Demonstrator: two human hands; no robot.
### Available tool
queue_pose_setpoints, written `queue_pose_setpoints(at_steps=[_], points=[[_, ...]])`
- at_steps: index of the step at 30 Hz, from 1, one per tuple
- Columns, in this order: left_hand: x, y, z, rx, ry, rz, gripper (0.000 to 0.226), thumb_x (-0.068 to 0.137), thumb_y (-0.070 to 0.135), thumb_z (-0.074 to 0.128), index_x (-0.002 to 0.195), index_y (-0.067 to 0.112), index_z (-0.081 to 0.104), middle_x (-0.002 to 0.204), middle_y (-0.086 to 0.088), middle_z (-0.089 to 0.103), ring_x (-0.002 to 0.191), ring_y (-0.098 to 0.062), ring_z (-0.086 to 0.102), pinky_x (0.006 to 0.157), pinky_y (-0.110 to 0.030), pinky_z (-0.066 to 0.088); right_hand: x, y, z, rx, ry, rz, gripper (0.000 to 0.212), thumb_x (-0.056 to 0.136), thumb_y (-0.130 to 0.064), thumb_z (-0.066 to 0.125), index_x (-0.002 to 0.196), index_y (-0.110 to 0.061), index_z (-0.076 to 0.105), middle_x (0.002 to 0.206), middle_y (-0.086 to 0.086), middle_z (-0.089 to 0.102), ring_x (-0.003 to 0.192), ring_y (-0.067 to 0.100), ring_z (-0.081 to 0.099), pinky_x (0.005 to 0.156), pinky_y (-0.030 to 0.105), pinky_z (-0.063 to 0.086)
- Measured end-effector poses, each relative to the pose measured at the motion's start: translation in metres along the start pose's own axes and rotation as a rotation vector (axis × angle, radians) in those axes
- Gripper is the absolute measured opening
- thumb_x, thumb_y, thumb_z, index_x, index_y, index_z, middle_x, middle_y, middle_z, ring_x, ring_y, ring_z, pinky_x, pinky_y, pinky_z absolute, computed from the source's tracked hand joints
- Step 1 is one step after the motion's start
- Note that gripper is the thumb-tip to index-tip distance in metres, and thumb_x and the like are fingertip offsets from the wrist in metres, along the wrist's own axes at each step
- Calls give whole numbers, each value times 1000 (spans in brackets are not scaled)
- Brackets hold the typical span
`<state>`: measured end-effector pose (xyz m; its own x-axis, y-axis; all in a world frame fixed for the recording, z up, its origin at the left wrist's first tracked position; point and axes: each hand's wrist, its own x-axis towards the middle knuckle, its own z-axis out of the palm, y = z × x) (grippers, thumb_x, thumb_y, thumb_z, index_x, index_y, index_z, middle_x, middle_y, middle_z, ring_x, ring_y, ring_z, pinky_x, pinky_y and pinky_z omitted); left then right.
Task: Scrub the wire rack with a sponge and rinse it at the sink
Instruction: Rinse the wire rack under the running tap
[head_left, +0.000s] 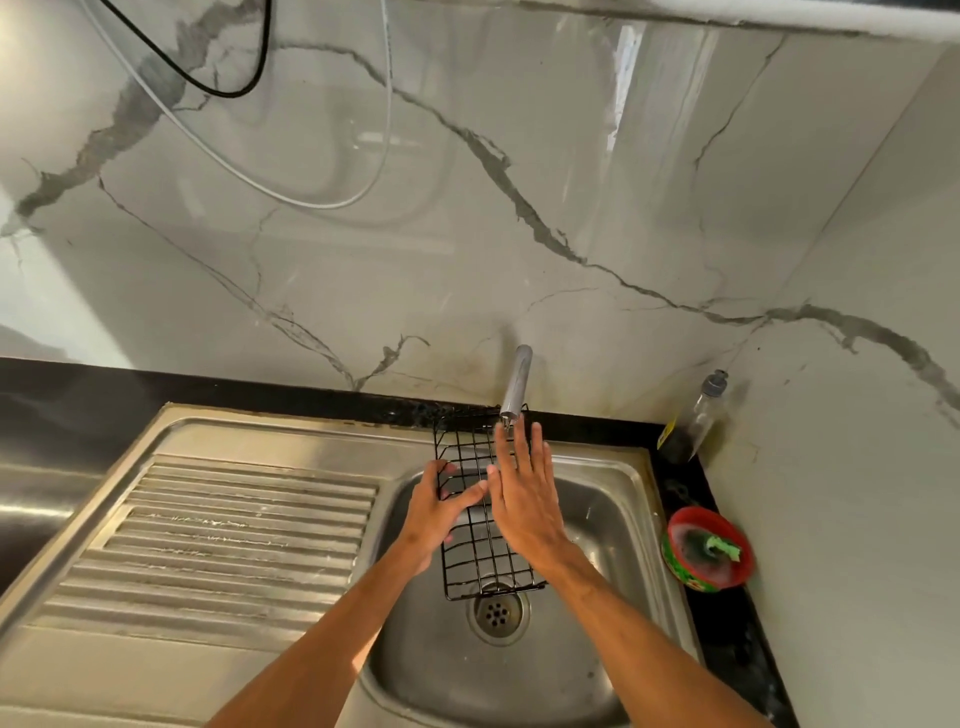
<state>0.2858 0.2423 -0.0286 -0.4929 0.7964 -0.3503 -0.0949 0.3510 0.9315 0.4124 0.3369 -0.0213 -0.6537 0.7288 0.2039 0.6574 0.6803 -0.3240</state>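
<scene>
Black wire rack (475, 551) sits tilted over the sink (613, 462) basin at lower centre of frame, its far end under the tap (516, 384) spout and its near end above the drain (497, 613). Left hand (436, 512) grips the rack's left edge with curled fingers; right hand (524, 499) lies flat on it, fingers straight. Green sponge (722, 545) rests in a red tub (698, 512) at right, with a bottle (696, 421) in the corner above it and the drainboard (234, 525) at left

Black counter (52, 400) holds the steel sink (260, 431), 1 red tub (681, 569) and 1 bottle (696, 423).
</scene>
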Motion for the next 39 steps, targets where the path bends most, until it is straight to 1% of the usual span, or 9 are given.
queue_pose_setpoints(at_steps=[5,15,18,20,22,25,27,31,39], points=[[2,0,0,53,2,33,77,61,68,80,123,37,46,139,-15,51,124,-42,53,61,-30,49,0,5,4,0,-20,10,59,104,-41,8,159,-24,-6,165,2,-17,151,15,-22,125,43,-6],[2,6,0,67,-104,22,57,65,55,76,111,38,47,116,-13,57,85,-20,52,61,-32,46,12,-7,-5,55,-65,-71,59,106,-44,13,158,-27,-9,165,1,-21,150,17,-24,124,51,-6],[4,7,1,58,-128,65,48,89,26,66,126,40,39,118,-10,62,82,-17,61,58,-34,52,4,-16,-5,49,-116,-287,52,109,-39,16,158,-34,0,165,-7,-21,151,14,-21,123,48,-10],[6,11,5,70,-126,106,56,97,17,61,141,39,34,126,-2,61,93,-11,66,70,-39,60,4,-15,-7,66,-106,-240,50,110,-39,16,158,-35,4,165,-8,-21,151,13,-21,123,48,-10],[6,15,2,73,-112,141,53,102,23,58,148,35,33,129,10,56,108,-4,61,82,-31,60,1,-22,-6,32,-114,-214,52,109,-40,14,159,-30,3,164,-6,-24,150,14,-23,123,49,-9],[9,10,-3,11,-73,95,31,102,26,58,130,33,46,132,-7,62,104,-12,64,66,-20,55,-18,-27,-5,55,-173,-323,56,108,-43,13,159,-24,1,165,-6,-19,150,11,-22,124,46,-6],[10,7,-4,-50,-36,22,34,93,29,70,117,33,47,125,-22,62,92,-22,62,57,-25,51,-28,-8,-7,80,-172,-283,57,107,-47,11,159,-27,-1,165,-8,-16,151,8,-18,125,45,-3],[12,14,-4,-99,24,-43,58,70,57,85,110,38,46,123,-19,61,86,-23,56,63,-33,48,-34,6,-1,-61,-92,-32,60,107,-42,21,159,-27,-5,165,-4,-21,151,16,-21,123,55,-1],[4,6,-10,-92,17,-23,61,71,56,84,114,36,45,127,-19,57,89,-22,57,65,-35,49,-48,13,2,74,-113,-59,61,106,-49,20,158,-34,-7,164,-14,-21,150,7,-21,123,54,-5]])
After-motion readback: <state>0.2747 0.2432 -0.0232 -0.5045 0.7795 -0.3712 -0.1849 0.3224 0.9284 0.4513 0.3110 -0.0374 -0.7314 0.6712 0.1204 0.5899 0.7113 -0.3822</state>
